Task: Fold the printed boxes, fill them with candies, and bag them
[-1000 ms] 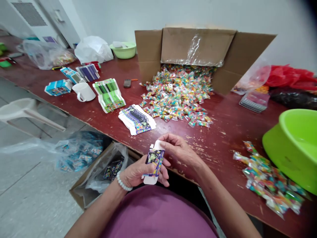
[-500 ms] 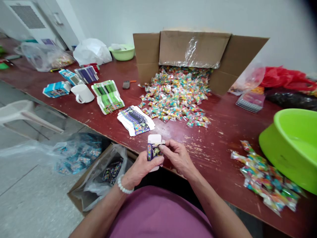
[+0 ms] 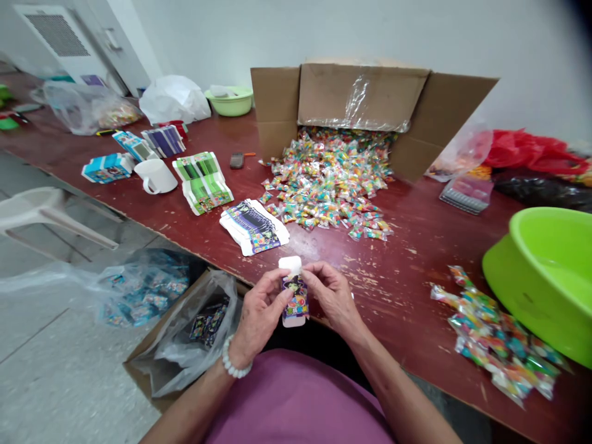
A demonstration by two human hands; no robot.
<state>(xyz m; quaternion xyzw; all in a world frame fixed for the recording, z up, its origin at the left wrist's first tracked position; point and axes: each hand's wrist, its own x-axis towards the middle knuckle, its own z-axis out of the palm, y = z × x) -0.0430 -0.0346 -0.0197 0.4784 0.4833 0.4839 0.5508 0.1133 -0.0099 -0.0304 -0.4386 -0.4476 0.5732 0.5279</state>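
Observation:
A small printed candy box [image 3: 295, 296], dark purple with white end flaps standing out at top and bottom, is held upright over the table's front edge. My left hand [image 3: 266, 303] grips its left side, thumb across the printed face. At the upper right edge, my right hand [image 3: 330, 293] pinches the box near the top flap. Just beyond lies a stack of flat purple-and-white cartons [image 3: 255, 227]. Farther back, a heap of wrapped candies [image 3: 328, 182] spills from a cardboard box [image 3: 363, 95] lying on its side.
A green basin [image 3: 539, 277] stands at the right beside a smaller pile of wrapped candies [image 3: 499, 336]. Green flat cartons [image 3: 203, 183] and a white mug [image 3: 156, 176] sit left. Below the table edge, a plastic-lined carton [image 3: 152, 364] holds dark packets.
The candy box has turned so its full printed front faces me, with the bottom flap now showing. My left fingers have shifted along its side; my right hand stays near the top.

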